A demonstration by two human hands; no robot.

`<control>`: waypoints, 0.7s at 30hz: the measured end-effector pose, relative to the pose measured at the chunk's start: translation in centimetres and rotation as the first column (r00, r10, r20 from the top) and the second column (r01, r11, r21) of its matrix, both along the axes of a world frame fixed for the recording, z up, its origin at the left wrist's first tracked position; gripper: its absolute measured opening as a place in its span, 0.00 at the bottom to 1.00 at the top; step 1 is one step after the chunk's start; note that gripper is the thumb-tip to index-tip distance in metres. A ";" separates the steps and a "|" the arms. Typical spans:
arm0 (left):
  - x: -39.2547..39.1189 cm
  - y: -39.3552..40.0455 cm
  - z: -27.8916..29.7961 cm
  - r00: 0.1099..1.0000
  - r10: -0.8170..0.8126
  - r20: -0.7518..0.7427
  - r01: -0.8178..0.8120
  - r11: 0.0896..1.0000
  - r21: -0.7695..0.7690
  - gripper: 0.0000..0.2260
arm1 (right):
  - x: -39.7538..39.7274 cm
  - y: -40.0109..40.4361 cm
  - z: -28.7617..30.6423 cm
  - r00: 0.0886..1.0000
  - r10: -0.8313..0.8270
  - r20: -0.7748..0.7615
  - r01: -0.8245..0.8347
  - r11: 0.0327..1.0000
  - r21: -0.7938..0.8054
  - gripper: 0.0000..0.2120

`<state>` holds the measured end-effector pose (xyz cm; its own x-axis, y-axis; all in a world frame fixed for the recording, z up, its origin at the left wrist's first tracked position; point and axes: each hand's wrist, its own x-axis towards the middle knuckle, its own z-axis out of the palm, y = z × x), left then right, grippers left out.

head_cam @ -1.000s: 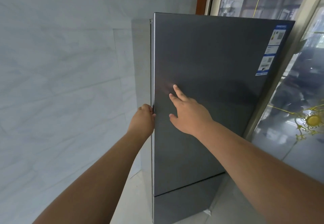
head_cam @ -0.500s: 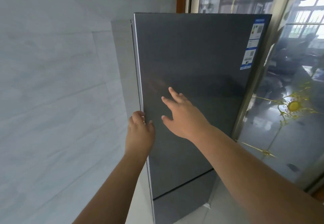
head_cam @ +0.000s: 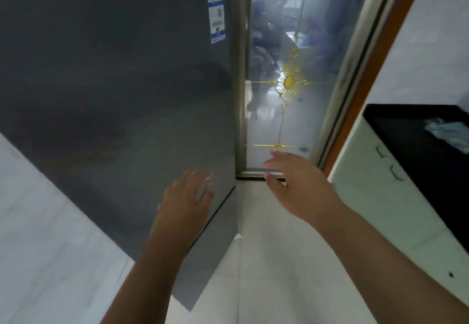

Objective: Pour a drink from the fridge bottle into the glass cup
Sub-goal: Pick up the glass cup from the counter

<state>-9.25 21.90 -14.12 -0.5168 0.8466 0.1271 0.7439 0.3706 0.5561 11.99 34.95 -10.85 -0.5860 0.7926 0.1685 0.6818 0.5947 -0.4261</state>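
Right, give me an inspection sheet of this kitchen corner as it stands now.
Surface: black countertop at right, over pale cabinets.
Job's things: fridge door shut; bottle and glass cup not seen.
Clutter: a blurred clear item on the countertop.
Hands: left hand open before the fridge door; right hand open, in the air.
Cables: nothing seen.
Surroundings: glass door with gold ornament, white tile floor.

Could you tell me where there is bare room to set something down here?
The black countertop looks bare at its near-left end, bordered by the wall and pale cabinets; a blurred whitish item occupies its right. Between fridge and cabinets, only floor.
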 end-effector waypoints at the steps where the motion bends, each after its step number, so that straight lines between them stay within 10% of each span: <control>1: 1.2 1.2 -0.3 0.998 -0.065 -0.002 0.065 0.998 0.006 0.18 | 2.3 0.3 -0.3 0.998 -0.067 0.004 0.067 0.998 -0.001 0.16; 12: 18.1 15.9 -2.0 0.772 -0.636 0.012 0.636 0.772 0.015 0.27 | 23.9 -1.1 -2.6 0.744 -0.662 0.092 0.669 0.736 -0.103 0.17; 21: 26.3 23.3 -4.4 0.617 -0.787 -0.010 0.775 0.610 -0.165 0.16 | 30.8 3.2 -6.5 0.595 -0.798 0.093 0.793 0.565 -0.227 0.17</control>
<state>17.02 45.15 -18.54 0.3549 0.9349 -0.0091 0.8219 -0.3073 0.4797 42.77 38.19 -17.36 0.3019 0.9507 -0.0711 0.8226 -0.2974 -0.4846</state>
